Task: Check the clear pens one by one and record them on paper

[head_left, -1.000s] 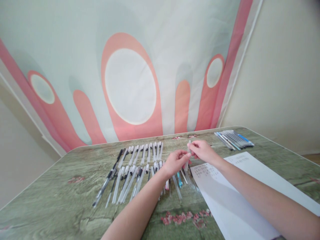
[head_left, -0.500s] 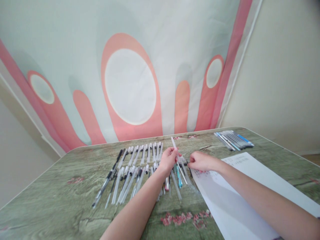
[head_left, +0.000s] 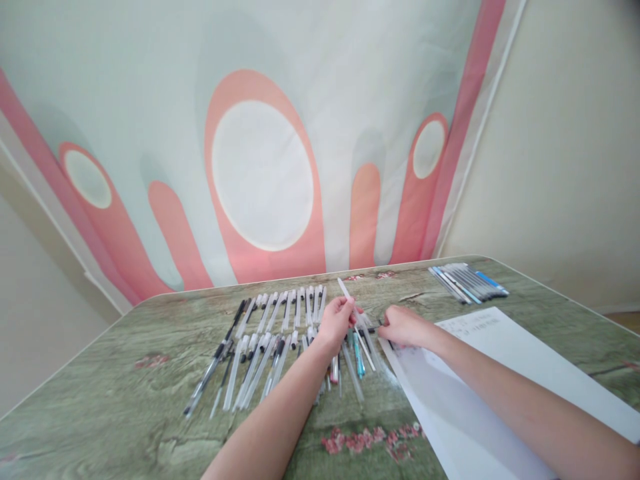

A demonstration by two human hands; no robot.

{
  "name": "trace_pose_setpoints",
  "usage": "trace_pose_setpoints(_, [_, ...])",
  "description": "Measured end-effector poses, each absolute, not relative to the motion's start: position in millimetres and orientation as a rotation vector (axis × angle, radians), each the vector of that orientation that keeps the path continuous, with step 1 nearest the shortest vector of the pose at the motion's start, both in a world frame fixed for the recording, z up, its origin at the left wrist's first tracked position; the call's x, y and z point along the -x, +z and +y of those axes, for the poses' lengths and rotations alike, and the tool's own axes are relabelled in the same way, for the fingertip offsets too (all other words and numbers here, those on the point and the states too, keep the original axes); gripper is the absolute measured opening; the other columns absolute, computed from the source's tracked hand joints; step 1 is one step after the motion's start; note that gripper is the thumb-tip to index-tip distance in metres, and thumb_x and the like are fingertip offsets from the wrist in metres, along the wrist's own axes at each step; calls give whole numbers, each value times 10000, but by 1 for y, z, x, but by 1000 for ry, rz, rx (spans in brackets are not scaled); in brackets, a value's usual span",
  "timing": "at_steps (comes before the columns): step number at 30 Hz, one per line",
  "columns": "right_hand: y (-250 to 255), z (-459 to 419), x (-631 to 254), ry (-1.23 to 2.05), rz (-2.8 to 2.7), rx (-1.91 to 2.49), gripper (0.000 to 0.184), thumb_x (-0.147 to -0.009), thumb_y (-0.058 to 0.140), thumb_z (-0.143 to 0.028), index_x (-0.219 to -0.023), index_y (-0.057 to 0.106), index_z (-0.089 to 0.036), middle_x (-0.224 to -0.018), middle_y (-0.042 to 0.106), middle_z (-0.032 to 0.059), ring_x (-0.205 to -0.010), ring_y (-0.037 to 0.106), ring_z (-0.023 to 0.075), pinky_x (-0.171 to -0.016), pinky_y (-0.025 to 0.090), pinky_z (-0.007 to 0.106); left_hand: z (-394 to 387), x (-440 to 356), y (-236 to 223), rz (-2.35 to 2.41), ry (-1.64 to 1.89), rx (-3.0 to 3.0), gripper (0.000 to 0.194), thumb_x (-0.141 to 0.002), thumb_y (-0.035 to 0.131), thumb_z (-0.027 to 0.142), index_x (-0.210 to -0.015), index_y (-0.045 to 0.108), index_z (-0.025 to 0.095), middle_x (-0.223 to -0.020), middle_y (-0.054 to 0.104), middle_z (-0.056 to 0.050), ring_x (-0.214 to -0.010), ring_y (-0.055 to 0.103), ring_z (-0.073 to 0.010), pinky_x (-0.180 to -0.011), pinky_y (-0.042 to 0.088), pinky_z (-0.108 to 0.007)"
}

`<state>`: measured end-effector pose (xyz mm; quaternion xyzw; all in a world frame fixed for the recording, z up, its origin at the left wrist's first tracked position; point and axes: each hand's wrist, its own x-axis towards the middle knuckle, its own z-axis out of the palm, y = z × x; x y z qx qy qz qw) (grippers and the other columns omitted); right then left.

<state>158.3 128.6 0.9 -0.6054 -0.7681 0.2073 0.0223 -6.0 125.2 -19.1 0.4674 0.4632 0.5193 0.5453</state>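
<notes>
My left hand [head_left: 338,324] is closed around a frosted white pen barrel [head_left: 343,289], whose tip points up and away from me. Just right of it, my right hand [head_left: 404,327] has its fingers pinched together over the paper's left edge. A small dark piece shows by those fingertips, but what they hold is hidden. Beneath and between the hands lie loose pen parts, among them a turquoise pen [head_left: 359,357] and a clear barrel [head_left: 353,373]. My left forearm covers some of them.
Two rows of clear capped pens [head_left: 260,367] lie left of my hands, with long dark pens [head_left: 215,360] at their end. A sheet of paper [head_left: 480,393] lies under my right forearm. A bundle of grey and blue pens [head_left: 467,283] rests at the back right of the wood-patterned table [head_left: 110,373].
The barrel in my left hand has tilted slightly to the left at its tip. My right hand has shifted a little to the right, and the paper's edge has moved slightly.
</notes>
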Motion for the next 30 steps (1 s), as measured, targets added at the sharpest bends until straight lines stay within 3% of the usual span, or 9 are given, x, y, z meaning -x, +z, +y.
trace_pose_setpoints(5, [13, 134, -165, 776, -2195, 1827, 222, -676, 464, -271, -563, 603, -140, -451, 608, 41, -376, 536, 117, -366, 343, 181, 128, 7, -18, 952, 1323, -818, 168, -775, 542, 295, -792, 506, 132, -699, 611, -40, -474, 480, -42, -450, 357, -149])
trace_pose_setpoints(13, [39, 126, -171, 1164, -2091, 1335, 126, -657, 490, -243, -713, 551, -149, -605, 631, -1, -359, 463, 53, -338, 299, 152, 129, 9, -10, 819, 1437, -469, 30, -815, 477, 145, -803, 485, 118, -762, 642, -90, -507, 537, -54, -502, 442, -158])
trace_pose_setpoints(18, [37, 129, -173, 1148, -2114, 1303, 134, -631, 492, -208, -700, 580, -134, -547, 600, -13, -375, 418, 52, -365, 289, 163, 129, 9, -9, 806, 1443, -456, 38, -798, 507, 145, -781, 493, 114, -768, 643, -90, -505, 537, -51, -495, 449, -153])
trace_pose_setpoints(30, [38, 128, -168, 1076, -2016, 1272, 168, -678, 557, -272, -762, 582, -129, -610, 616, 18, -517, 509, 91, -450, 344, 173, 119, 0, -5, 720, 1317, -551, 73, -807, 505, 155, -755, 510, 103, -740, 634, -89, -571, 574, -79, -553, 486, -186])
